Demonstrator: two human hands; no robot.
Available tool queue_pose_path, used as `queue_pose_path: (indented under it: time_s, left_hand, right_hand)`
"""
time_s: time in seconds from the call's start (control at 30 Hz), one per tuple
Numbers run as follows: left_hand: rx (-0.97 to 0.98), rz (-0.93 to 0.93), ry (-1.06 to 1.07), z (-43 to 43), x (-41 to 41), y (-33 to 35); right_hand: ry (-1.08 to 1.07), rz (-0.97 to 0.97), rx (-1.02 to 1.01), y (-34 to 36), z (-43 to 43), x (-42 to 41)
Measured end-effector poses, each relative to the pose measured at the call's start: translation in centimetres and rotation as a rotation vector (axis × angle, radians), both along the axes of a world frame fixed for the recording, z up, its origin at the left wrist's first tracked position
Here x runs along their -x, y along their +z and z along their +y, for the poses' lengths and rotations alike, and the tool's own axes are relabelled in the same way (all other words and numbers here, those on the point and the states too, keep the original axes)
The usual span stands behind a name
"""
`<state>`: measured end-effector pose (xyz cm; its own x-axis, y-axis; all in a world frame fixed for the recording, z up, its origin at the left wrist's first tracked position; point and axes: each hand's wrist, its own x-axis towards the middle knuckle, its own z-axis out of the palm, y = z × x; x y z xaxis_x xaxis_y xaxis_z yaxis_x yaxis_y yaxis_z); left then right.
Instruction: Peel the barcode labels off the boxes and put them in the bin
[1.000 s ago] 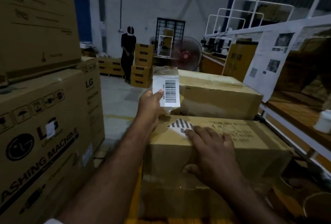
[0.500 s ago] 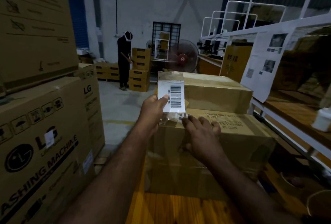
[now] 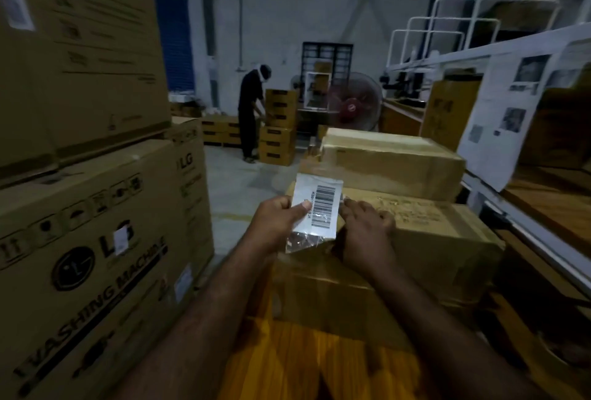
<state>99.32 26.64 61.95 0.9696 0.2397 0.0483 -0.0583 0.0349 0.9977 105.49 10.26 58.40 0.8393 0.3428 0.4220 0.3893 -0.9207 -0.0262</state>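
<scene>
while it hangs free of the cardboard, the barcode label (image 3: pixel 319 207) reads as one item: thin white paper with the printed bars facing the camera, and a crinkled strip of clear film (image 3: pixel 303 241) trailing off its lower edge.

handling, judged: nearly weightless and limp. likely to curl, and to stick to itself or to skin on its adhesive side. likely to tear if pulled by one corner. best taken by an edge, on the unprinted margin, thumb on the face and fingers behind, with the adhesive kept off the palm.

left grip (image 3: pixel 278 223): narrow, holding the label by its left margin, thumb pad on the printed face. the label stands up and to the right of this grip, most of it clear of the fingers.

right grip (image 3: pixel 367 233): fingers curled, tips at the label's right edge. whether they pinch it or only touch it cannot be told.

location: the label is held in the air between the two grips, above the near corner of the closer box (image 3: pixel 447 239), and as far as shows it is not attached to it. a second box (image 3: pixel 393 156) sits behind. washing machine cartons (image 3: pixel 96 239) are stacked at left.

bin: not in view. outstanding step, judged: carrying the label to it.
</scene>
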Motion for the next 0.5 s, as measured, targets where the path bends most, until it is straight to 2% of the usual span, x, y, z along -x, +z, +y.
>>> queue_pose_path:
  time_s: [0.03,0.13,0.2,0.3,0.43,0.5]
  left_hand:
    - [0.0,0.009,0.017,0.2,0.3,-0.5]
    - [-0.003,0.04,0.058,1.0,1.6,-2.5]
    - [0.016,0.059,0.079,1.3,2.6,-3.7]
    - [0.026,0.075,0.149,1.7,4.8,-4.8]
    - [0.004,0.073,0.307,2.8,9.5,-5.6]
    - [0.032,0.083,0.383,3.4,12.4,-6.3]
  right_hand:
    - [0.047,0.02,-0.145,0.0,-0.2,-0.1]
    - [0.26,0.14,-0.873,0.2,-0.5,1.2]
    - [0.332,0.194,-1.157,0.2,0.6,3.4]
    - [0.385,0.398,-1.269,-1.1,3.4,5.7]
    - [0.489,0.78,-1.265,-2.9,6.3,8.0]
    - [0.557,0.898,-1.226,-3.7,7.7,9.4]
